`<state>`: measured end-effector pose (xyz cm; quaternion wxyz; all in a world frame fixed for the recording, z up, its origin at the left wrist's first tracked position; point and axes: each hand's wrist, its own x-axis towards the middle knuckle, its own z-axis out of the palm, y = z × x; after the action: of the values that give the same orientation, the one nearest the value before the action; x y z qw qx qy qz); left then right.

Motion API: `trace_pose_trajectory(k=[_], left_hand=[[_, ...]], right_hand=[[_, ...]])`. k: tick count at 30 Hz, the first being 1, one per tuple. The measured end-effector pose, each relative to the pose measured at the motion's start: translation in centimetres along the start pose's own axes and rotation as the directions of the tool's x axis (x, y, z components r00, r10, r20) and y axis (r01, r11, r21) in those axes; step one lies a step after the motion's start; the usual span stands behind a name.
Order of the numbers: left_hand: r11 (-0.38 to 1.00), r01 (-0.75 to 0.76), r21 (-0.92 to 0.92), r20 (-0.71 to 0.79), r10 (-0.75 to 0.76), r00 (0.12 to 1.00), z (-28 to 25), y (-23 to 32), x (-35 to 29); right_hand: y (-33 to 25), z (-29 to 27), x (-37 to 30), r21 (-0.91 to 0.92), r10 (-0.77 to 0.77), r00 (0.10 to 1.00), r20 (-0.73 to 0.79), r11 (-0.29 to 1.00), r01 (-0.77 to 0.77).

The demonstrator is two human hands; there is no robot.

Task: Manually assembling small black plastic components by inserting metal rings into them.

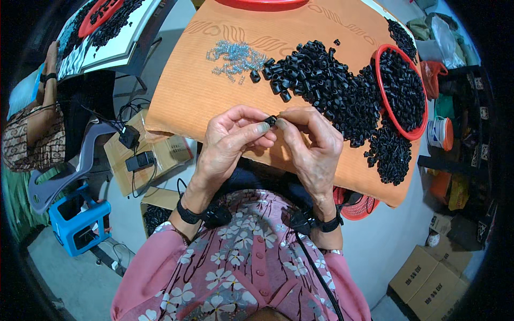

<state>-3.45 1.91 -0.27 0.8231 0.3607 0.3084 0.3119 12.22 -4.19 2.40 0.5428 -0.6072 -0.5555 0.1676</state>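
Note:
Close to the table's near edge, both my hands meet in front of me. My left hand [231, 135] pinches a small black plastic part [271, 121] between thumb and forefinger. Thumb and forefinger of my right hand [315, 140] are pressed together right beside that part; what they hold, if anything, is too small to make out. Beyond my left hand lies a loose heap of small metal coil springs [235, 58]. A big pile of short black tubular plastic pieces [316, 77] spreads to the right, and smaller black pieces [392, 160] lie at the right edge.
A red oval basket [380, 80] full of black pieces rests on the orange tablecloth [182, 91]. Another red tray [262, 4] stands at the far edge. At left are a person's arm [51, 80], a blue stool [80, 219] and a cardboard box [174, 152]; cartons [428, 278] sit lower right.

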Motion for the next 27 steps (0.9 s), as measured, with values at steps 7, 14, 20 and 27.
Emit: trace_pose_trajectory(k=[7, 14, 20, 27], left_hand=[[1.0, -0.025, -0.018, -0.024, 0.025, 0.999, 0.1, 0.2, -0.4], [0.992, -0.099, -0.082, -0.013, 0.099, 0.995, -1.8, 0.4, -0.6], [0.987, -0.148, -0.067, -0.03, 0.146, 0.989, -2.1, 1.1, -0.7], [0.974, -0.209, 0.084, -0.093, 0.216, 0.972, -2.0, 1.6, -0.8]], right_hand=[[-0.3, 0.6, 0.1, -0.023, -0.059, 0.998, 0.027, 0.998, 0.06], [-1.0, 1.4, 0.9, 0.161, 0.168, 0.98, 0.103, 0.97, -0.183], [-0.7, 1.7, 1.3, 0.071, 0.266, 0.959, 0.097, 0.959, -0.273], [0.3, 2.1, 1.3, -0.032, 0.156, 0.984, 0.083, 0.988, -0.154]])
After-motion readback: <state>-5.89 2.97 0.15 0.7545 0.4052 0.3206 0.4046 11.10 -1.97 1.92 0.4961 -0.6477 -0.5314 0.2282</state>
